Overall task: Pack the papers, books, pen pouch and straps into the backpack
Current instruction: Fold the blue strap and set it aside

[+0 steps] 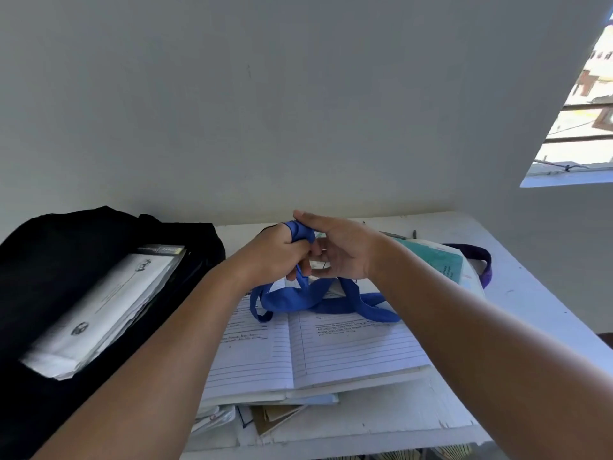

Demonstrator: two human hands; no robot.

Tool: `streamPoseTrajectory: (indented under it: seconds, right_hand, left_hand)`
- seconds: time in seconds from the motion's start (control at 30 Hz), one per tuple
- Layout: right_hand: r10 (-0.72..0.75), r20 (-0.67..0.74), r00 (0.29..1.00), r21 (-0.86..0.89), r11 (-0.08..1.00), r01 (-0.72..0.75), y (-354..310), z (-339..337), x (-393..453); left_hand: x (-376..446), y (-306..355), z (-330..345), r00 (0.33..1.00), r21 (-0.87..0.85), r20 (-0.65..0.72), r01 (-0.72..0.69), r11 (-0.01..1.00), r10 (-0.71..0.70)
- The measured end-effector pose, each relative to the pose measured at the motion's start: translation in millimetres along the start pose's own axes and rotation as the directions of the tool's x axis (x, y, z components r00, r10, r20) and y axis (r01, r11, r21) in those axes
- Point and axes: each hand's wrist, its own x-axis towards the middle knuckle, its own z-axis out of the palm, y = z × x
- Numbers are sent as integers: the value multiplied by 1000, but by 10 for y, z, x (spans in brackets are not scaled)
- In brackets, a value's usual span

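Both hands, left [282,250] and right [341,252], gripping a blue strap [318,302] (loops trailing) over an open notebook [318,350]; papers [99,310] on black backpack [49,247].

A plain pale grey-white wall [265,94] fills the far side of the scene, unmarked but for a few faint specks, and meets a second wall at the right in a corner. High on the right a window [583,121] with thin horizontal bars and a pale sill lets in bright daylight, with sunlit buildings showing outside. Below stands a white-painted desk [517,293], pushed against the far wall, its surface scuffed and its near edge chipped, with a dark strip of floor just visible past its right edge.
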Motion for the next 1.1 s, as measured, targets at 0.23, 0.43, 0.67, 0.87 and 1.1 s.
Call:
streamPoseTrajectory:
  seconds: [0.23,0.43,0.67,0.87,1.1]
  right_hand:
    - [-236,-122,964,246,934,260,-65,-17,19]
    - [-400,-234,886,412,784,463,-195,-228,-142]
    - [-478,-188,858,546,675,496,-167,-521,-270]
    - [-484,-98,870,459,753,471,3,-530,-308]
    - [-331,-20,943,91,939,332,510,-773,-267]
  left_hand:
    - [19,45,137,998,-292,64,46,955,-28]
    - [32,-198,366,960,-599,236,266,755,-151]
    - [255,-297,181,952,-603,-47,215,768,-303]
    - [462,0,-163,858,-837,-378,-156,524,-349]
    - [521,399,-346,788,-629,-588,-301,716,-185]
